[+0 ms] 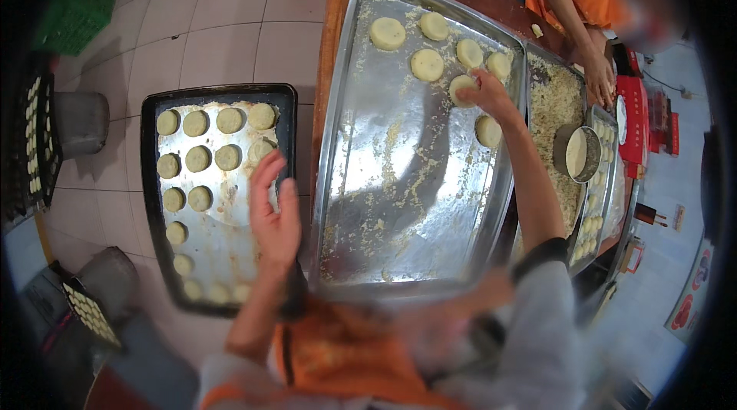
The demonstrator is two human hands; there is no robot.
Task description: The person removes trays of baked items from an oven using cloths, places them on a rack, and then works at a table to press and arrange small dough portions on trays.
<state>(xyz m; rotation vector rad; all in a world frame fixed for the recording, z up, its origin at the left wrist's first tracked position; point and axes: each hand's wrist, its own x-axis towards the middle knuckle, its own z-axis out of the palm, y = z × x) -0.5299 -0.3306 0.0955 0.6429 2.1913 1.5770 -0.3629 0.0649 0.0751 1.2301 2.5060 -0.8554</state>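
My right hand (492,98) reaches over the large silver tray (376,210), its fingers closed on a round, pale dough cake (461,90). Around it on the metal lie several more such cakes, among them a thick one (388,34) near the far left corner and another (488,131) under my wrist. To the left, my left hand (275,210) hovers above the right edge of a dark-rimmed baking tray (288,114). Its fingers are stretched out, the thumb apart, and nothing shows in them. Just beyond its fingertips sits a flat cake (260,150), partly covered by them.
Several cakes stand in rows on the dark tray. Right of the silver tray is a crumb-filled tray (549,95) with a round metal container (581,153). Another person's hand (599,76) works at the far right. A green crate (77,14) stands on the tiled floor.
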